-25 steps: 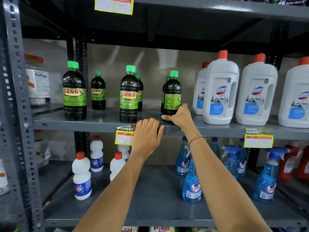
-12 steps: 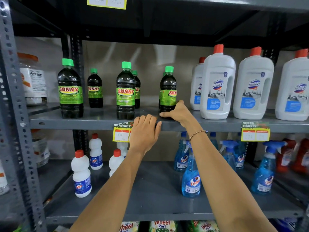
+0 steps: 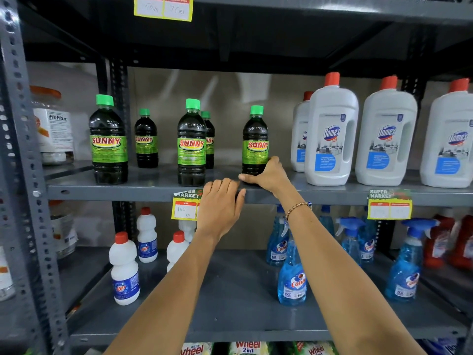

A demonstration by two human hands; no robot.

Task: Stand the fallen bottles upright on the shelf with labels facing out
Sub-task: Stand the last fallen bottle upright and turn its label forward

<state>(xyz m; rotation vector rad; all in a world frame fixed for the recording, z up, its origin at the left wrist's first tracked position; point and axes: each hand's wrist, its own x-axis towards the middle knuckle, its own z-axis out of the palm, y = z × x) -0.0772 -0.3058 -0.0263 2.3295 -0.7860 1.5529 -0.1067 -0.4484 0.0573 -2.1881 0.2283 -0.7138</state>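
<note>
While the right hand [image 3: 268, 174] gripped its base, the rightmost Sunny bottle [image 3: 255, 142] had turned since a second before, so its label now faced out. It stood upright near the shelf [image 3: 128, 189] edge. Left hand [image 3: 220, 206] rested there, fingers loose, holding nothing.

Two bare forearms reach up from the lower edge of the view, with no sleeve showing on either one. The right hand [image 3: 268, 174] has a thin bracelet [image 3: 298, 207] around the wrist, made of small gold-toned beads strung in a single row, with one dark blue bead at its far right end. The left hand [image 3: 220, 203] wears nothing: no ring, watch or band shows on the wrist or on the fingers [image 3: 225, 184]. Both hands are ungloved, and the fingernails in view look short and unpainted.
</note>
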